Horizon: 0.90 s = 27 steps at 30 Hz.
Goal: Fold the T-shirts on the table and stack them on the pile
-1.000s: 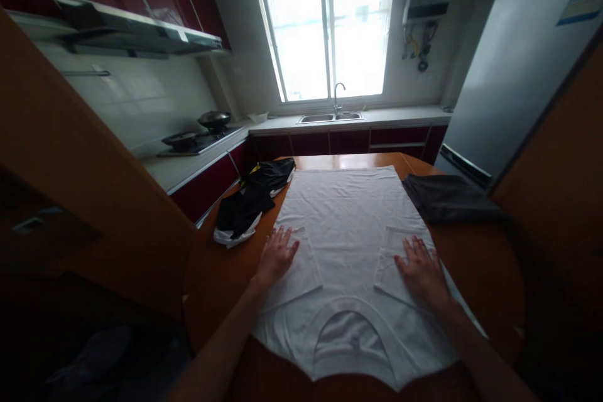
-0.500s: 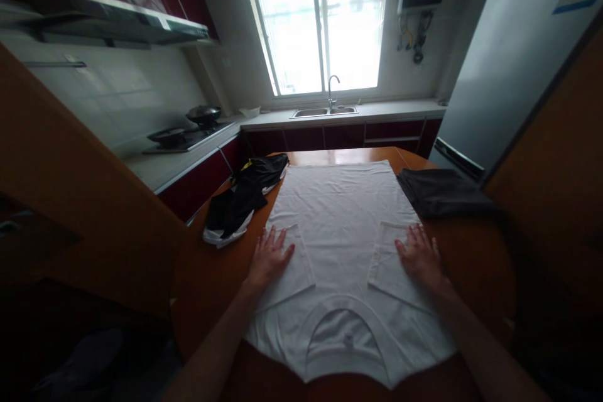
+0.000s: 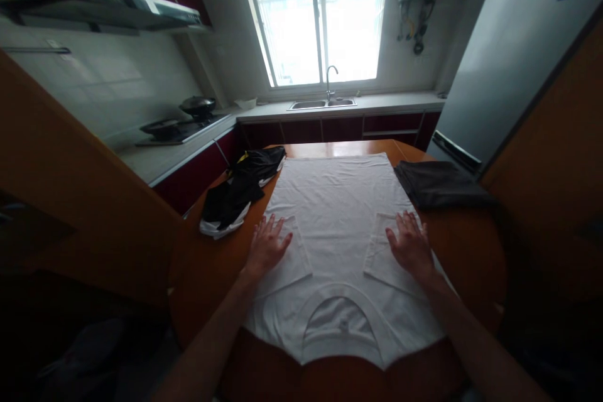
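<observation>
A white T-shirt (image 3: 334, 213) lies spread on the round wooden table (image 3: 202, 282), its neckline towards me and both sleeves folded inward over the body. My left hand (image 3: 269, 244) rests flat on the left folded sleeve, fingers apart. On the right folded sleeve lies my right hand (image 3: 411, 242), palm down with its fingers spread. Neither hand grips the cloth.
Black and white clothing (image 3: 235, 195) is heaped at the table's left. Dark grey folded cloth (image 3: 440, 185) lies at the right. Beyond are a counter with a sink (image 3: 323, 103), a stove with pans (image 3: 198, 105) and a fridge (image 3: 509, 56).
My right hand has shifted slightly inward on the sleeve. My left hand stays in nearly the same place on the cloth. The whole view has moved a little.
</observation>
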### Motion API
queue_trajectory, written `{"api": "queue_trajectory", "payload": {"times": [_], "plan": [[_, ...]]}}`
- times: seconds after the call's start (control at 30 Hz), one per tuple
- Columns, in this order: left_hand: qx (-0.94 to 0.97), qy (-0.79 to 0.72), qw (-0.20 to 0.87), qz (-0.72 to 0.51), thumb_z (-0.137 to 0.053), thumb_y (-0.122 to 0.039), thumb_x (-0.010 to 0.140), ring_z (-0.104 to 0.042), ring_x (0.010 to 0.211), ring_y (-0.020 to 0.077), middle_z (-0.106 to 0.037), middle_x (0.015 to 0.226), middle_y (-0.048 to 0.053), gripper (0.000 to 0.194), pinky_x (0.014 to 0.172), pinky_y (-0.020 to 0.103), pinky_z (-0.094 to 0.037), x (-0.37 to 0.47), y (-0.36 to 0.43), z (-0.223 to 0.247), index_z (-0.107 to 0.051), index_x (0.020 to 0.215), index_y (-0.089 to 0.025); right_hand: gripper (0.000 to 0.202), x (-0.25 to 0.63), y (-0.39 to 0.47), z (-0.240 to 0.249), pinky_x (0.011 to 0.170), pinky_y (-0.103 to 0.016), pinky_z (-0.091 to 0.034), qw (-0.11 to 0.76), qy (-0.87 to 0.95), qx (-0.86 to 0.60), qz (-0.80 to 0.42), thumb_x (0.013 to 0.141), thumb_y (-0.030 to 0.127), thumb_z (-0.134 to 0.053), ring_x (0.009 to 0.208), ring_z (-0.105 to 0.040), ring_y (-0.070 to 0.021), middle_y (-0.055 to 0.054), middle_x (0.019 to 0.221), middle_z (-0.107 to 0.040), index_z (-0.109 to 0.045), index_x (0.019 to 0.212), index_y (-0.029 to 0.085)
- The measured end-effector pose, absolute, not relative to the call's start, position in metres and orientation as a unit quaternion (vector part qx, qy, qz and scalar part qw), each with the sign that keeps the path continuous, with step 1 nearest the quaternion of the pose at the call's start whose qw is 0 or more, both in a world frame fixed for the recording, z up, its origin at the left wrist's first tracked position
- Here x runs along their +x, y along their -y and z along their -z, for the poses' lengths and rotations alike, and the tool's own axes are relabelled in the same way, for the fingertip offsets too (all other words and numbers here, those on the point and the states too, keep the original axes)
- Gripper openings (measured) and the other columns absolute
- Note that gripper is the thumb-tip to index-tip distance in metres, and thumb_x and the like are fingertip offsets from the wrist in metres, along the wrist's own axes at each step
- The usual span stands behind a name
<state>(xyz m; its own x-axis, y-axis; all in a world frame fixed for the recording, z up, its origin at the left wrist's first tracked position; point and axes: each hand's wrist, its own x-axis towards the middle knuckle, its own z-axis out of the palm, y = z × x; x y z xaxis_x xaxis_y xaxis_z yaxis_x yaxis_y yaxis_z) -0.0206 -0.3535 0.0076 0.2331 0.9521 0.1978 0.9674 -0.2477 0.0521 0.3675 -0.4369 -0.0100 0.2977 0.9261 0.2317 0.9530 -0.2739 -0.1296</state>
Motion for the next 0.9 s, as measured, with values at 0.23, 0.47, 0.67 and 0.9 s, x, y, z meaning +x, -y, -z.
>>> {"api": "queue_trajectory", "payload": {"times": [0.23,0.47,0.67,0.9], "plan": [[-0.782,0.615,0.035,0.095,-0.045,-0.058,0.098,-0.025,0.150,0.0428,-0.036,0.160,0.016,0.066,0.118,0.060,-0.027,-0.010,0.360,-0.002,-0.044,0.154,-0.023,0.065,0.359,0.441,0.017,0.121,-0.052,-0.014,0.091,0.600,-0.794,0.020,0.100,0.047,-0.035,0.152,-0.022,-0.0316,-0.021,0.163,-0.028,-0.042,0.153,0.010],[-0.814,0.566,0.022,0.128,-0.041,-0.055,0.100,-0.024,0.151,0.0385,-0.034,0.162,0.013,0.062,0.119,0.057,-0.026,-0.007,0.365,0.002,-0.045,0.153,-0.023,0.064,0.358,0.442,0.017,0.122,-0.050,-0.013,0.099,0.598,-0.795,0.027,0.100,0.046,-0.036,0.152,-0.024,-0.0301,-0.020,0.162,-0.031,-0.042,0.153,0.010],[-0.815,0.567,0.018,0.119,-0.042,-0.054,0.100,-0.026,0.151,0.0374,-0.035,0.162,0.014,0.061,0.120,0.055,-0.026,-0.007,0.364,0.006,-0.047,0.152,-0.023,0.063,0.357,0.443,0.018,0.122,-0.049,-0.013,0.100,0.598,-0.794,0.036,0.101,0.046,-0.035,0.152,-0.025,-0.0290,-0.019,0.162,-0.032,-0.044,0.152,0.010],[-0.804,0.580,0.028,0.125,-0.047,-0.052,0.098,-0.027,0.150,0.0387,-0.038,0.160,0.013,0.060,0.119,0.059,-0.026,-0.007,0.366,0.005,-0.049,0.151,-0.024,0.064,0.360,0.441,0.021,0.123,-0.050,-0.012,0.097,0.601,-0.793,0.039,0.100,0.046,-0.034,0.152,-0.024,-0.0296,-0.019,0.162,-0.032,-0.044,0.152,0.010]]}}
